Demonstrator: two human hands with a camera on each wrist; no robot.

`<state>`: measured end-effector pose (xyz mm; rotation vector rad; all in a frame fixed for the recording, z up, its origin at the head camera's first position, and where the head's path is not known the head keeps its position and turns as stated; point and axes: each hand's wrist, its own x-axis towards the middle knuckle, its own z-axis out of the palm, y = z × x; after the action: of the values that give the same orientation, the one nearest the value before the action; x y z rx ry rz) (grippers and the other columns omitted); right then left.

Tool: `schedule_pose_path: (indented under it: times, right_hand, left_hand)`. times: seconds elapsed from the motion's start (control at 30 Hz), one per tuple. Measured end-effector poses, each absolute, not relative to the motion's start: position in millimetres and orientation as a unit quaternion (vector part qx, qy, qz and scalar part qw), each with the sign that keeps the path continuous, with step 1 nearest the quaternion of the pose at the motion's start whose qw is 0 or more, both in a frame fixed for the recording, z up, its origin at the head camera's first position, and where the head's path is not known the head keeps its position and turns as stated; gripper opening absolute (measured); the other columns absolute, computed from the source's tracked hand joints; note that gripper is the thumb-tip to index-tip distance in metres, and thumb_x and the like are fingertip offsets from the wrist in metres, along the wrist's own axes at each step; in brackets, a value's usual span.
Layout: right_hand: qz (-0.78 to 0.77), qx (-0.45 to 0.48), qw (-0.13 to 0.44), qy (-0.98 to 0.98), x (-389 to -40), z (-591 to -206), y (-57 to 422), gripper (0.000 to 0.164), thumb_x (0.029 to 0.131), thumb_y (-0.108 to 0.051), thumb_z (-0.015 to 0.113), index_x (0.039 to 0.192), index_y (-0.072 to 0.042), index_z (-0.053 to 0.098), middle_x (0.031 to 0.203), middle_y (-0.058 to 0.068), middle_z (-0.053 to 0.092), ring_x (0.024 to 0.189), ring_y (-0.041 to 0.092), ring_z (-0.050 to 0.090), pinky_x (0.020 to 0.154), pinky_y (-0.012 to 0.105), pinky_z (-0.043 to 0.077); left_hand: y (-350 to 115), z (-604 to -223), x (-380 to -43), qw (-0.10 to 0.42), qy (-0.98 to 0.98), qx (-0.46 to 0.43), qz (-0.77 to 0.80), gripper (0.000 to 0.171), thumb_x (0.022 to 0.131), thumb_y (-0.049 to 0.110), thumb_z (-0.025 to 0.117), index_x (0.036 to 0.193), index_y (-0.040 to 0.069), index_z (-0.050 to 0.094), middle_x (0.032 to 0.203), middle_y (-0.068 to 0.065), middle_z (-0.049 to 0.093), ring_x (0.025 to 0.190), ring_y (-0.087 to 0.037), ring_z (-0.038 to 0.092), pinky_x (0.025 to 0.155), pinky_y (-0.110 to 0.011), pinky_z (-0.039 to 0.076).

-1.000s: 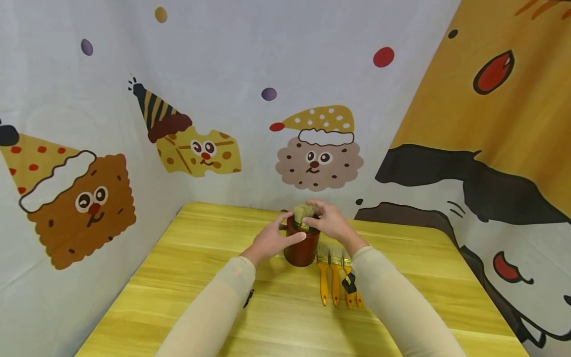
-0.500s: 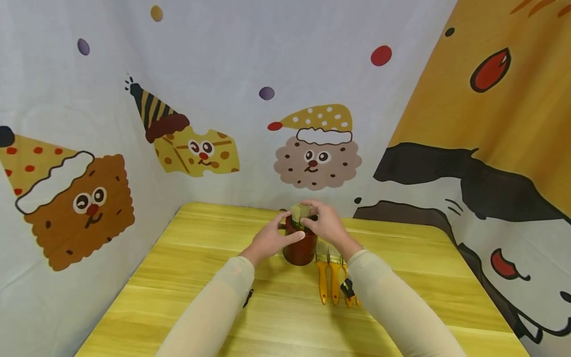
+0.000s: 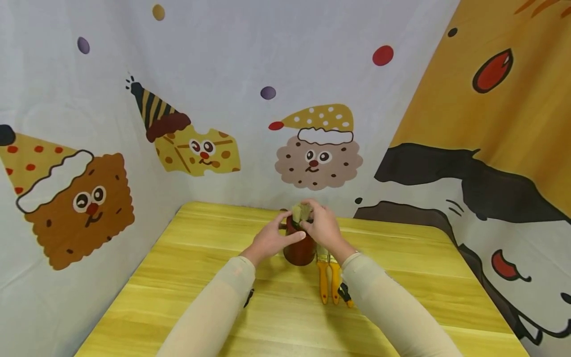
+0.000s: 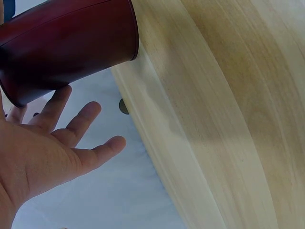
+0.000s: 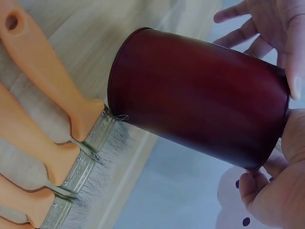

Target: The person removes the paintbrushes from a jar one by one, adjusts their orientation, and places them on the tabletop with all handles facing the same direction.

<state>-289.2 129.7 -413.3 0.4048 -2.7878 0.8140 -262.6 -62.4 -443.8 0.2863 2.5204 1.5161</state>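
Note:
A dark red cylindrical cup (image 3: 298, 253) stands upright near the back edge of the table. My left hand (image 3: 269, 235) grips it near the rim, thumb in front and index finger behind; the left wrist view shows its other fingers spread beside the cup wall (image 4: 71, 43). Pale bristles of a paintbrush (image 3: 298, 212) stick up out of the cup's mouth. With thumb and fingers, my right hand (image 3: 324, 225) pinches at these bristles. The brush's handle is hidden inside the cup. In the right wrist view, my curled right fingers (image 5: 259, 191) are at the cup's rim.
Several paintbrushes with orange handles (image 3: 323, 285) lie side by side right of the cup, bristles pointing away; my right forearm covers some. Their bristles (image 5: 102, 176) come close to the cup's base. A patterned cloth wall (image 3: 250, 193) rises behind the wooden table (image 3: 187, 258).
My right hand has shifted slightly left and turned at the bristles, and its forearm now covers more of the lying brushes. My left hand and the cup have stayed in place.

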Motion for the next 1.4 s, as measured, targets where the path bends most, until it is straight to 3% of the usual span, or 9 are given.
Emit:
schedule_pose_path:
  times: [0.23, 0.3, 0.47, 0.57, 0.7, 0.9, 1.0, 1.2, 1.4]
  right_hand:
    - [0.324, 0.145, 0.104, -0.929, -288, -398, 137, 0.060, 0.097, -0.014, 0.080, 0.152, -0.016, 0.055, 0.096, 0.012, 0.076, 0.071, 0.021, 0.068, 0.061, 0.035, 0.054]
    - [0.339, 0.150, 0.107, -0.923, -288, -391, 140, 0.062, 0.097, -0.013, 0.080, 0.154, -0.016, 0.053, 0.097, 0.013, 0.077, 0.070, 0.021, 0.069, 0.059, 0.032, 0.053]
    - [0.374, 0.150, 0.120, -0.907, -285, -371, 150, 0.068, 0.099, -0.014, 0.079, 0.158, -0.022, 0.048, 0.121, 0.017, 0.075, 0.088, 0.026, 0.075, 0.064, 0.034, 0.058]
    - [0.396, 0.150, 0.126, -0.897, -282, -357, 156, 0.071, 0.100, -0.015, 0.077, 0.161, -0.025, 0.043, 0.118, 0.017, 0.076, 0.091, 0.029, 0.075, 0.070, 0.039, 0.059]
    - [0.417, 0.143, 0.140, -0.886, -279, -339, 166, 0.073, 0.101, -0.017, 0.077, 0.164, -0.026, 0.040, 0.102, 0.015, 0.077, 0.092, 0.031, 0.075, 0.078, 0.046, 0.061]
    - [0.438, 0.119, 0.167, -0.875, -280, -324, 193, 0.071, 0.103, -0.021, 0.074, 0.165, -0.026, 0.038, 0.115, 0.018, 0.076, 0.107, 0.034, 0.075, 0.090, 0.052, 0.062]
    - [0.440, 0.105, 0.178, -0.874, -280, -321, 212, 0.070, 0.104, -0.023, 0.073, 0.165, -0.025, 0.039, 0.119, 0.021, 0.077, 0.109, 0.036, 0.075, 0.088, 0.047, 0.062]
    - [0.415, 0.082, 0.194, -0.885, -275, -325, 254, 0.068, 0.105, -0.028, 0.071, 0.165, -0.022, 0.040, 0.122, 0.022, 0.075, 0.111, 0.035, 0.073, 0.076, 0.018, 0.054]
    - [0.362, 0.056, 0.187, -0.912, -269, -339, 291, 0.066, 0.106, -0.031, 0.071, 0.164, -0.019, 0.042, 0.117, 0.023, 0.076, 0.099, 0.036, 0.073, 0.072, 0.028, 0.054]
  left_hand:
    - [-62, -442, -260, 0.099, 0.848, 0.093, 0.511, 0.089, 0.093, 0.067, 0.073, 0.167, 0.043, 0.031, 0.168, -0.008, 0.046, 0.149, -0.035, 0.052, 0.112, -0.065, 0.049]
    - [-62, -442, -260, 0.098, 0.849, 0.093, 0.510, 0.087, 0.094, 0.066, 0.073, 0.167, 0.044, 0.032, 0.168, -0.008, 0.045, 0.149, -0.035, 0.052, 0.112, -0.066, 0.048]
    - [-61, -441, -260, 0.093, 0.851, 0.095, 0.508, 0.083, 0.094, 0.065, 0.073, 0.165, 0.046, 0.035, 0.167, -0.008, 0.046, 0.149, -0.035, 0.052, 0.112, -0.066, 0.049]
    - [-61, -442, -261, 0.093, 0.850, 0.096, 0.510, 0.082, 0.094, 0.066, 0.073, 0.164, 0.046, 0.036, 0.166, -0.009, 0.048, 0.149, -0.036, 0.052, 0.111, -0.066, 0.049]
    - [-62, -443, -261, 0.092, 0.850, 0.096, 0.510, 0.082, 0.094, 0.065, 0.074, 0.164, 0.046, 0.036, 0.166, -0.010, 0.048, 0.150, -0.037, 0.051, 0.111, -0.065, 0.049]
    - [-62, -443, -260, 0.087, 0.849, 0.099, 0.512, 0.083, 0.093, 0.065, 0.075, 0.164, 0.045, 0.037, 0.163, -0.011, 0.051, 0.148, -0.037, 0.053, 0.112, -0.064, 0.049]
    - [-63, -442, -259, 0.085, 0.849, 0.099, 0.512, 0.085, 0.092, 0.067, 0.076, 0.164, 0.045, 0.037, 0.162, -0.010, 0.052, 0.147, -0.036, 0.054, 0.112, -0.064, 0.049]
    - [-62, -442, -258, 0.086, 0.849, 0.102, 0.512, 0.088, 0.090, 0.069, 0.076, 0.165, 0.043, 0.037, 0.163, -0.009, 0.051, 0.148, -0.035, 0.053, 0.114, -0.064, 0.048]
    - [-63, -443, -260, 0.086, 0.852, 0.098, 0.507, 0.088, 0.090, 0.071, 0.075, 0.164, 0.044, 0.037, 0.162, -0.010, 0.053, 0.146, -0.036, 0.055, 0.112, -0.064, 0.049]
